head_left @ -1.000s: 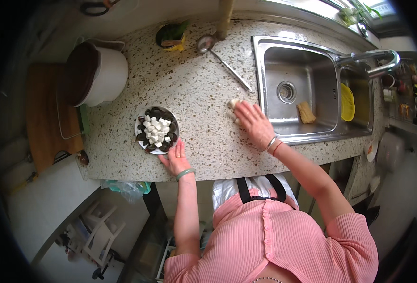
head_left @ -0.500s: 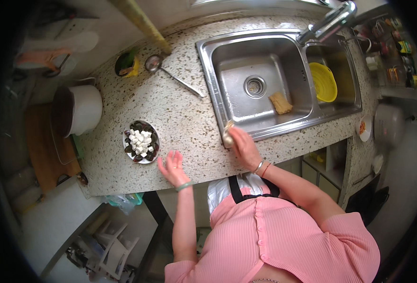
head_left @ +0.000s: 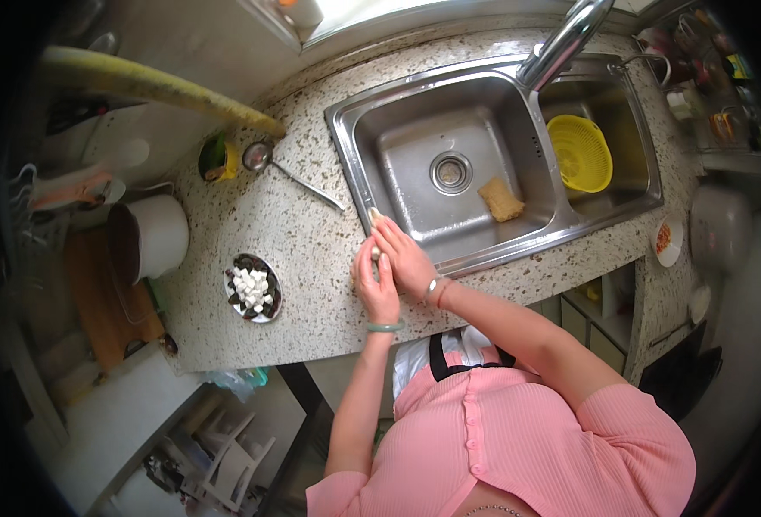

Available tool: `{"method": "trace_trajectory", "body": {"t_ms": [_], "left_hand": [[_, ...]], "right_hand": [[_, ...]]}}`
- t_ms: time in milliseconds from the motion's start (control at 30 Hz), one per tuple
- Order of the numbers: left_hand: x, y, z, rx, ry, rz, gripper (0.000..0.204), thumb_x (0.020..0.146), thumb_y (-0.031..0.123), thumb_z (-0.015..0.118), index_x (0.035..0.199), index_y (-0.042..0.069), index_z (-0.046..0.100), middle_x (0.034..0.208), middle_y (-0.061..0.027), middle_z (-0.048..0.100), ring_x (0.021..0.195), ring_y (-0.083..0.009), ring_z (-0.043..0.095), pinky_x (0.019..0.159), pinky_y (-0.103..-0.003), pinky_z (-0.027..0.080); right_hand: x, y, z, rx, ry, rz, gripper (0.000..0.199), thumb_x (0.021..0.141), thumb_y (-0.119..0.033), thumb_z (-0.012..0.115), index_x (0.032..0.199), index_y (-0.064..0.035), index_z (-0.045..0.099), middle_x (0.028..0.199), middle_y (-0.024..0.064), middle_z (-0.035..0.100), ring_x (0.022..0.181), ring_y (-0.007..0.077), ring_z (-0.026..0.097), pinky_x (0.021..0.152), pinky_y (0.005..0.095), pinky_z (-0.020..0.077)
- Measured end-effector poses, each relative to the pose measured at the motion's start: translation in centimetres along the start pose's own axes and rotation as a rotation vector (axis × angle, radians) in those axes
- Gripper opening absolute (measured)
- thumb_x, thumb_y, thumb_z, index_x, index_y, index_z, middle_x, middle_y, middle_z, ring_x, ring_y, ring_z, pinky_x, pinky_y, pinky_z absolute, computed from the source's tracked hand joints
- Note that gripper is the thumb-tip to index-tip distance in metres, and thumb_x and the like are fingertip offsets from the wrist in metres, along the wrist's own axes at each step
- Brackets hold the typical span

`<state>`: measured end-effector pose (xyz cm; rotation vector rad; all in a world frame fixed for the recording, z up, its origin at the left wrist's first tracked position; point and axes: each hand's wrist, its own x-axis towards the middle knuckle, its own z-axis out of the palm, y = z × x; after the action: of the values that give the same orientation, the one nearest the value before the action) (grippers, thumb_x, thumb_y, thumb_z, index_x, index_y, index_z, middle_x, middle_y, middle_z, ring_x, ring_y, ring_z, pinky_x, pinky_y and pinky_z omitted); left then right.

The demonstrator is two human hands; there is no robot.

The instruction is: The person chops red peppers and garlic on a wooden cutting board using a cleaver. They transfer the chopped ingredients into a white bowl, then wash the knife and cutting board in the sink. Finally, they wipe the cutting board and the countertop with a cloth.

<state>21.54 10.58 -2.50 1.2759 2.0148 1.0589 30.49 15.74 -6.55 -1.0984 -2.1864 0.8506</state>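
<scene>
At the front left corner of the sink, my two hands meet over a pale garlic bulb [head_left: 374,213]. Only its light tip and a small patch between the fingers show; the rest is covered. My right hand [head_left: 404,260] lies over it with its fingers closed together. From the left, my left hand [head_left: 376,289] has its fingers curled round the same bulb. Farther left on the speckled counter stands a white bowl [head_left: 265,320] holding white cubes [head_left: 250,286] on top of dark pieces.
The steel sink [head_left: 346,155] holds a tan sponge [head_left: 501,200] and, in its smaller basin, a yellow strainer basket [head_left: 580,153]. A ladle [head_left: 307,184] lies left of it, near a yellow cup [head_left: 229,162]. A white pot [head_left: 161,234] stands at the left; a small white dish [head_left: 669,239] is at right.
My left hand has moved right, from beside the bowl, and closed on the garlic bulb. My right hand has brought the bulb slightly left to meet it. The view has shifted.
</scene>
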Motion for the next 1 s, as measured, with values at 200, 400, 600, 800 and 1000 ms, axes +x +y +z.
{"method": "trace_trajectory", "body": {"t_ms": [200, 400, 600, 800, 1000], "left_hand": [[8.1, 3.2, 1.5, 0.091, -0.126, 0.202, 0.044, 0.086, 0.014, 0.069, 0.126, 0.004, 0.055, 0.124, -0.011, 0.055, 0.109, -0.0214, 0.055, 0.089, -0.031, 0.047], [11.4, 7.5, 4.7, -0.043, -0.444, 0.096, 0.036, 0.079, 0.013, 0.075, 0.112, 0.005, 0.063, 0.062, -0.004, 0.057, 0.055, -0.0135, 0.052, 0.055, -0.029, 0.047], [12.5, 8.8, 6.7, 0.096, -0.566, 0.212, 0.017, 0.082, 0.018, 0.071, 0.094, 0.005, 0.07, 0.079, -0.0127, 0.062, 0.068, -0.024, 0.059, 0.065, -0.036, 0.049], [12.4, 11.0, 9.5, -0.481, -0.605, -0.15, 0.02, 0.099, 0.021, 0.051, 0.091, 0.003, 0.056, 0.079, 0.0027, 0.051, 0.073, -0.0059, 0.046, 0.067, -0.022, 0.041], [15.2, 10.7, 13.1, -0.586, -0.381, -0.286, 0.025, 0.101, 0.027, 0.048, 0.088, 0.006, 0.05, 0.079, 0.0028, 0.05, 0.07, -0.003, 0.042, 0.062, -0.02, 0.04]], "right_hand": [[7.4, 4.6, -8.1, 0.818, -0.294, 0.495, 0.026, 0.095, -0.019, 0.057, 0.115, -0.0038, 0.064, 0.082, 0.0035, 0.066, 0.073, 0.0076, 0.059, 0.063, 0.0251, 0.0491], [4.7, 6.2, -16.6, 1.211, -0.302, 0.773, 0.037, 0.092, -0.023, 0.061, 0.125, -0.0079, 0.056, 0.105, 0.0053, 0.063, 0.089, 0.0139, 0.064, 0.066, 0.0318, 0.0588], [3.8, 10.2, -22.4, 0.859, -0.367, 0.856, 0.039, 0.083, -0.018, 0.067, 0.119, -0.0051, 0.057, 0.102, 0.0045, 0.064, 0.086, 0.0133, 0.064, 0.06, 0.0276, 0.0574], [3.7, 15.7, -23.5, 0.935, -0.086, 0.916, 0.036, 0.084, -0.019, 0.066, 0.116, -0.0027, 0.058, 0.102, 0.0045, 0.065, 0.087, 0.0123, 0.064, 0.06, 0.0266, 0.0558], [11.7, 19.7, -31.1, 0.542, 0.743, 0.725, 0.045, 0.088, -0.03, 0.067, 0.116, 0.0011, 0.051, 0.081, 0.0086, 0.068, 0.059, 0.0106, 0.063, 0.043, 0.0231, 0.048]]}}
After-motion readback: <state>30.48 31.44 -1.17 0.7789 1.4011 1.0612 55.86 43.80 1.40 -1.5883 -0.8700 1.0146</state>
